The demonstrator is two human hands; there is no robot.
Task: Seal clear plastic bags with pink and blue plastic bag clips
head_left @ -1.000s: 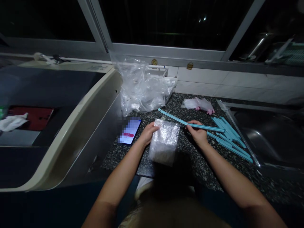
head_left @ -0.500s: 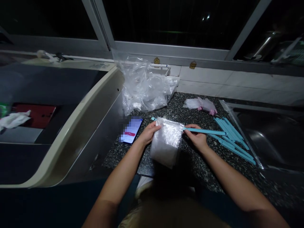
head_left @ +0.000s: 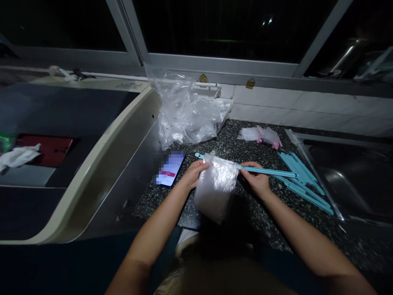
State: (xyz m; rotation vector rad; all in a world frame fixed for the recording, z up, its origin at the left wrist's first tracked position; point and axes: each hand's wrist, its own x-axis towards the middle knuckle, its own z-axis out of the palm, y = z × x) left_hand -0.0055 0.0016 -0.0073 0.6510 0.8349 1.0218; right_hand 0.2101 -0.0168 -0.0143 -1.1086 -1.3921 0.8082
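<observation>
Far left sits a cream-edged appliance [head_left: 101,164] with a dark top, a white rag [head_left: 18,155] lying on it; just right of it a phone [head_left: 169,168] lies face up on the speckled worktop [head_left: 245,229], its screen lit; behind the phone a heap of crumpled clear plastic bags [head_left: 187,110] leans against the tiled wall under the dark window.

The left hand [head_left: 194,174] pinches the top left corner of a small clear bag [head_left: 215,186] with something pale inside; the bag hangs off the near edge of the worktop, its mouth held up and level; across that mouth lies 1 long blue sealing clip [head_left: 245,167], its left tip poking out beyond the left hand. The right hand [head_left: 256,180] grips the clip just right of the bag, fingers closed round it, thumb on top.

To do this well, I would say the bag's mouth wants keeping taut and flat between the 2 hands, so the film does not bunch; the clip should run square across the whole width, with none of the contents caught under it; pressure is best worked along the rod from one end, not all at once.

Further right, a small clear packet with pink bits [head_left: 260,135] lies near the wall; a loose bundle of spare blue clips [head_left: 303,180] fans out on the worktop beside the steel sink [head_left: 362,184] at the far right.
</observation>
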